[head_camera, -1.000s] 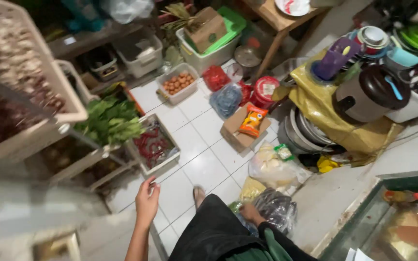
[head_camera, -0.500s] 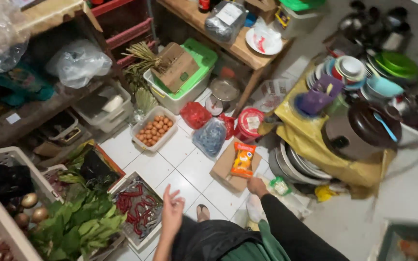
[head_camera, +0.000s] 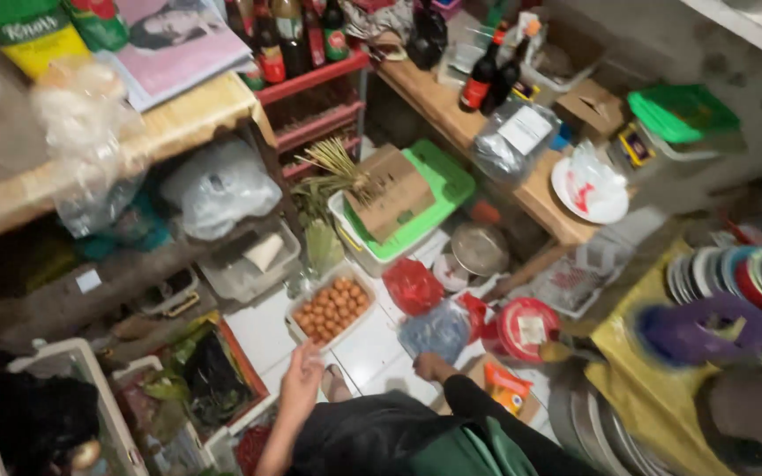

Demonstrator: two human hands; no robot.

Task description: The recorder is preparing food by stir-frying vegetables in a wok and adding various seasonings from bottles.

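1. Left grip (head_camera: pixel 302 381), at 6 o'clock in my view: fingers spread apart, holding nothing, hovering over the white floor tiles (head_camera: pixel 266 330).
2. Right grip (head_camera: pixel 429 366), just to the 3 o'clock side of the left: fingers curled downward; I cannot tell if they clasp anything. It sits at the edge of a bluish plastic bag (head_camera: pixel 438 330).
3. Clear tub of small brown round items (head_camera: pixel 332 310), at 12 o'clock of the left grip, nearest to it.
4. Red plastic bag (head_camera: pixel 412 286), at 12 o'clock of the right grip.
5. Orange snack packet (head_camera: pixel 506 388) in a cardboard box, at 4 o'clock of the right grip.
6. Red round lidded container with pale label (head_camera: pixel 529 328), at 2 o'clock.
7. White bin with green lid (head_camera: pixel 434 189), folded cardboard lying across it, at 12 o'clock.
8. Wooden surface (head_camera: pixel 535 189) at 1 o'clock, carrying dark bottles with red labels (head_camera: pixel 480 84).
9. Crates of leafy greens (head_camera: pixel 200 379) at 9 o'clock, crowding the floor.
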